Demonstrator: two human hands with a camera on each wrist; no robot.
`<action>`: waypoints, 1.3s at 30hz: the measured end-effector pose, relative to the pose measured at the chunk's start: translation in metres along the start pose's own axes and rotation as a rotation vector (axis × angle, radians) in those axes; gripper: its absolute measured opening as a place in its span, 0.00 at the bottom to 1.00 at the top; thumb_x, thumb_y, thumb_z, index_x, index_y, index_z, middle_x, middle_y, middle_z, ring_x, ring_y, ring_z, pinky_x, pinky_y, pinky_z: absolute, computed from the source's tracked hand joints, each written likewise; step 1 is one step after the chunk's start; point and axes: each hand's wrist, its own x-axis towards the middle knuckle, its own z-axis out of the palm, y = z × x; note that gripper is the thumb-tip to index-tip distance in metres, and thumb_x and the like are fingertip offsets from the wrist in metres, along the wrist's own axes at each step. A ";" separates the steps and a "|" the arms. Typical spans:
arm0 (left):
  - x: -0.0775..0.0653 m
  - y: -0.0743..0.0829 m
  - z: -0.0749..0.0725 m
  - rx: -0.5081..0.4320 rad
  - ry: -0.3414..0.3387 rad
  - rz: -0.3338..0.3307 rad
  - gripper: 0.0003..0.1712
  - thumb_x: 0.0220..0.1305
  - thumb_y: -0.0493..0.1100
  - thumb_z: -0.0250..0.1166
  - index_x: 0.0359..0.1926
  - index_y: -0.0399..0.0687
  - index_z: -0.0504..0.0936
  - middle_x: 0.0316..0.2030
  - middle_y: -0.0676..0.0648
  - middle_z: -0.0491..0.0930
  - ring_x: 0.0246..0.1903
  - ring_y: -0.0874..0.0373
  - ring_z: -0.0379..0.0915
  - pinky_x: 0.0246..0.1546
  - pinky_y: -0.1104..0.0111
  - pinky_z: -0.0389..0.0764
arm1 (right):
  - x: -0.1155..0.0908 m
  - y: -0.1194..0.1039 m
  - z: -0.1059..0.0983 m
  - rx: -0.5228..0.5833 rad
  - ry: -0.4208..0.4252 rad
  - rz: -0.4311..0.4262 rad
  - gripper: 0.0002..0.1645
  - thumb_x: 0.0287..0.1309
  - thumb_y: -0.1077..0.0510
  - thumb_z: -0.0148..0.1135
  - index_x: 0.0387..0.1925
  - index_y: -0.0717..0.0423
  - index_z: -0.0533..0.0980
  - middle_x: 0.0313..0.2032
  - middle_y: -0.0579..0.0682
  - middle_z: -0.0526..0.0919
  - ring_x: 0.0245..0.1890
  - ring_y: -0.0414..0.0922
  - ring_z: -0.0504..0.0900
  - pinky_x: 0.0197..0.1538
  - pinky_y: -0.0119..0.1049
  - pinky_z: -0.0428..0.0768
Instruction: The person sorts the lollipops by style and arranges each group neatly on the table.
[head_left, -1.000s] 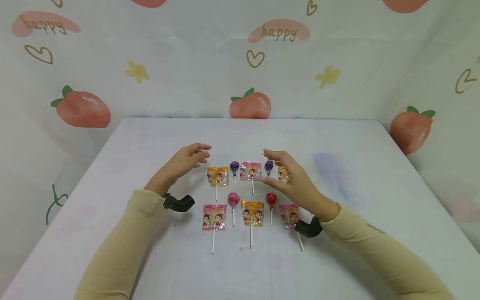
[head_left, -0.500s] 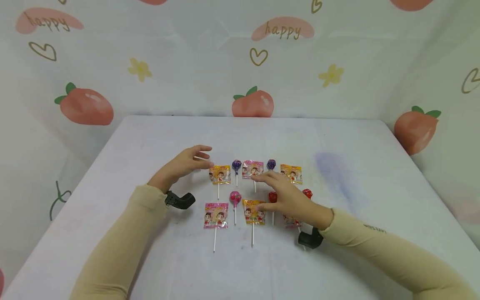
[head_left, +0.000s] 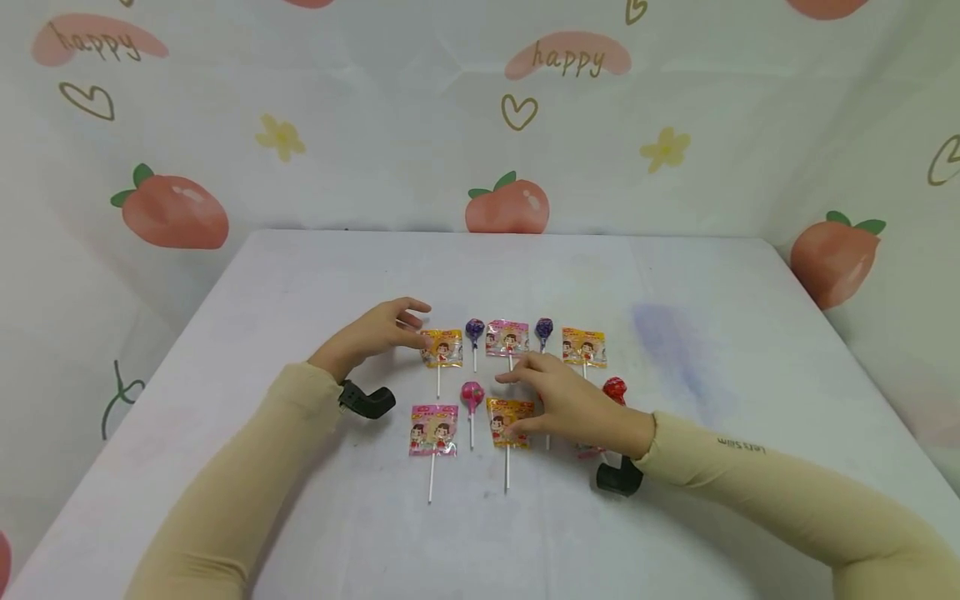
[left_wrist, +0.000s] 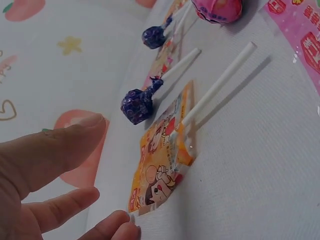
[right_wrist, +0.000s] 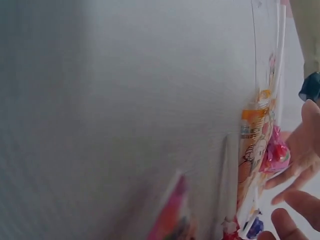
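Observation:
My left hand is beside the back-left orange-wrapped lollipop, its thumb over the wrapper's left edge in the head view. In the left wrist view the fingers are spread near that flat wrapper, with nothing between them. Over the front row hovers my right hand, thumb and fingers apart. Its thumb overlaps the front orange-wrapped lollipop. The hand hides the head of a lollipop whose white stick shows below. A pink-wrapped lollipop is mostly covered by the right wrist.
At the back lie two purple ball lollipops, a pink-wrapped one and an orange-wrapped one. In front are a pink ball lollipop and a pink-wrapped one. A red ball lollipop shows behind the right hand.
My right hand has come down from the back row to the front row, uncovering the back-right orange lollipop and a red one. My left hand has shifted slightly right, toward the orange wrapper.

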 end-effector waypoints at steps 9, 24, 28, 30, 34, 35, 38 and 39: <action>0.001 0.003 0.002 0.046 0.003 -0.008 0.38 0.59 0.45 0.69 0.68 0.45 0.65 0.59 0.36 0.69 0.55 0.46 0.65 0.55 0.52 0.68 | 0.002 -0.004 -0.003 -0.010 -0.023 0.018 0.38 0.44 0.40 0.75 0.57 0.50 0.77 0.48 0.46 0.74 0.44 0.42 0.71 0.45 0.37 0.74; 0.006 0.005 0.003 0.071 -0.005 -0.038 0.38 0.57 0.45 0.71 0.66 0.44 0.66 0.56 0.37 0.69 0.52 0.47 0.65 0.51 0.57 0.68 | 0.002 -0.003 -0.006 0.018 -0.091 0.072 0.32 0.43 0.42 0.76 0.50 0.49 0.79 0.39 0.43 0.75 0.37 0.40 0.70 0.41 0.33 0.73; 0.007 0.005 0.003 0.073 -0.010 -0.044 0.39 0.55 0.45 0.72 0.66 0.45 0.67 0.56 0.38 0.69 0.52 0.47 0.64 0.52 0.56 0.67 | 0.003 -0.002 -0.004 0.000 -0.106 0.075 0.33 0.43 0.41 0.76 0.50 0.49 0.79 0.38 0.43 0.75 0.36 0.39 0.70 0.40 0.33 0.72; 0.008 0.005 0.004 0.078 -0.013 -0.046 0.39 0.55 0.45 0.72 0.66 0.46 0.67 0.56 0.38 0.69 0.52 0.47 0.64 0.54 0.55 0.66 | 0.004 -0.002 -0.004 -0.004 -0.115 0.079 0.33 0.42 0.41 0.76 0.50 0.49 0.79 0.38 0.43 0.75 0.37 0.39 0.70 0.41 0.34 0.72; 0.009 0.006 0.005 0.093 -0.020 -0.044 0.40 0.53 0.45 0.74 0.66 0.49 0.68 0.57 0.38 0.68 0.53 0.46 0.63 0.54 0.54 0.66 | 0.005 -0.002 -0.003 -0.012 -0.130 0.091 0.32 0.42 0.41 0.76 0.50 0.48 0.79 0.38 0.42 0.75 0.37 0.39 0.70 0.43 0.35 0.73; 0.009 0.007 0.005 0.099 -0.021 -0.043 0.40 0.53 0.45 0.74 0.66 0.49 0.68 0.57 0.38 0.68 0.53 0.45 0.63 0.54 0.54 0.66 | 0.005 -0.002 -0.003 -0.014 -0.133 0.093 0.32 0.42 0.41 0.76 0.50 0.48 0.79 0.38 0.42 0.75 0.38 0.39 0.70 0.43 0.35 0.73; 0.009 0.008 0.006 0.118 -0.023 -0.042 0.39 0.53 0.45 0.74 0.66 0.52 0.69 0.58 0.38 0.68 0.55 0.44 0.63 0.56 0.53 0.66 | 0.006 -0.003 -0.002 -0.020 -0.134 0.094 0.31 0.43 0.41 0.76 0.49 0.47 0.79 0.38 0.42 0.75 0.38 0.39 0.70 0.44 0.35 0.73; 0.009 0.008 0.006 0.122 -0.022 -0.045 0.39 0.53 0.45 0.74 0.66 0.53 0.69 0.59 0.38 0.68 0.56 0.44 0.63 0.57 0.52 0.66 | 0.006 -0.003 -0.002 -0.023 -0.131 0.090 0.31 0.43 0.41 0.76 0.49 0.47 0.79 0.38 0.41 0.75 0.38 0.39 0.70 0.44 0.35 0.73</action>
